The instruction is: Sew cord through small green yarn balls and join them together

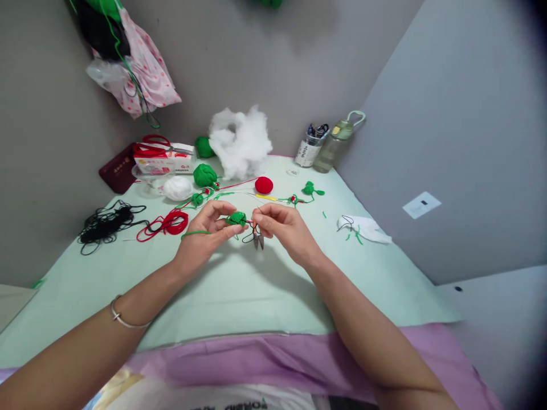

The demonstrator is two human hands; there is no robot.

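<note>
My left hand (208, 229) is closed on a small green crocheted piece (236, 218), held between thumb and fingers above the pale green cloth (239, 285). A green strand loops over that hand's wrist side. My right hand (282, 226) pinches a thin thread right beside the green piece, with small thread snips (257, 239) hanging from its fingers, points down. Both hands meet at the middle of the table.
Behind the hands lie a red yarn coil (174, 222), black cord (105, 225), green yarn balls (205, 175), a white ball (178, 188), a red round piece (264, 184), white stuffing (241, 142), a tissue box with red scissors (164, 159), a pen jar (308, 151) and a bottle (335, 145).
</note>
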